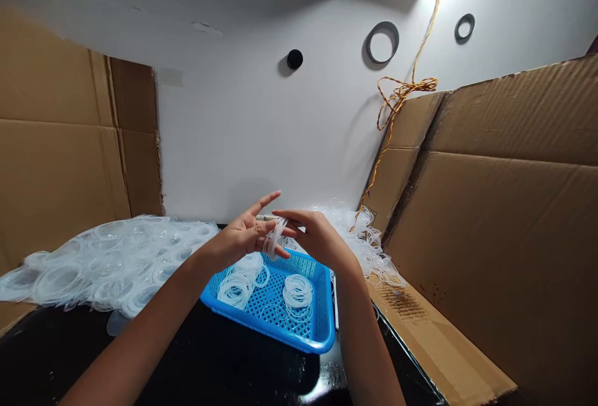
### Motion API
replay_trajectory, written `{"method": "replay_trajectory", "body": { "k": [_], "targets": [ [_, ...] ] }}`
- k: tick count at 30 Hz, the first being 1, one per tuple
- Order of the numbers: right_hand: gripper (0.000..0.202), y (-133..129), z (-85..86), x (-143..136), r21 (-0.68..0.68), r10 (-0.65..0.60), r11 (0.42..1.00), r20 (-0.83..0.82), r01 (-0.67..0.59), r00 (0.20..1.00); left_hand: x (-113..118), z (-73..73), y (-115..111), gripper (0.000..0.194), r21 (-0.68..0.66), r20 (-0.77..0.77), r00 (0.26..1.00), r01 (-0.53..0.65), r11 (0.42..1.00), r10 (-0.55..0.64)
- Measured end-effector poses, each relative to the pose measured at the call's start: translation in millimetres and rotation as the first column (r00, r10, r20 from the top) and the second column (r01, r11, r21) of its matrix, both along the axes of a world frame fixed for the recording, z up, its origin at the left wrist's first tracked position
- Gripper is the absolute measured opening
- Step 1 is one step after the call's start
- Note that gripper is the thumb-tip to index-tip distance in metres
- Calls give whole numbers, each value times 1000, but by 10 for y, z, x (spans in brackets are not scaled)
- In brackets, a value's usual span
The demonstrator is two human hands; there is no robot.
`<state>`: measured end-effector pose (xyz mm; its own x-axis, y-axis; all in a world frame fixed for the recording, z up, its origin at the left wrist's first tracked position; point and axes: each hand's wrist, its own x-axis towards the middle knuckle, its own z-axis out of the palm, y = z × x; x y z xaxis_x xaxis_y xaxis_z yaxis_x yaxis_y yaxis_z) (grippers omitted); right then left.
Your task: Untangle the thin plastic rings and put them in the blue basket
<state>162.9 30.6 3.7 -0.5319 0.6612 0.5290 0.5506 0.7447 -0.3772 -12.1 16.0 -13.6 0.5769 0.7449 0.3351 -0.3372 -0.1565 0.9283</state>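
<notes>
Above the blue basket (280, 329), my left hand (245, 231) has its index finger stretched out, and a bunch of clear rubber rings (275, 241) is looped round its other fingers. My right hand (315, 231) meets it from the right, fingertips pinched on the same rings. Inside the basket lie one pile of translucent rings (236, 287) on the left and a smaller pile (298, 294) on the right. A few single rings are loose on the basket floor between them.
Bagged rings (112, 263) are heaped at the left, and a loose tangle of rings (359, 238) lies at the back right. Cardboard walls (495, 207) stand on both sides. A twisted yellow cord (404, 91) hangs down the white back wall (261, 126). The tabletop (224, 362) is glossy black.
</notes>
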Motion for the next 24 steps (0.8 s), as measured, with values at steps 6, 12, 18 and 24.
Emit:
{"method": "replay_trajectory", "body": {
  "k": [6, 12, 18, 24],
  "targets": [
    [31, -111, 24, 20, -7, 118, 993, -77, -119, 990, 90, 5, -175, 83, 41, -14, 999, -36, 998, 37],
    [31, -170, -2, -11, -78, 241, 965, -101, -249, 965, 105, 27, -284, 88, 106, -44, 994, -98, 989, 104],
    [26, -236, 20, -7, -67, 140, 985, -252, -161, 958, 92, 38, -370, 87, 79, -8, 996, -90, 993, 91],
    [25, -289, 11, 14, -110, 202, 958, -390, -263, 898, 27, 47, -404, 67, 133, -2, 1000, -20, 991, 21]
  ]
}}
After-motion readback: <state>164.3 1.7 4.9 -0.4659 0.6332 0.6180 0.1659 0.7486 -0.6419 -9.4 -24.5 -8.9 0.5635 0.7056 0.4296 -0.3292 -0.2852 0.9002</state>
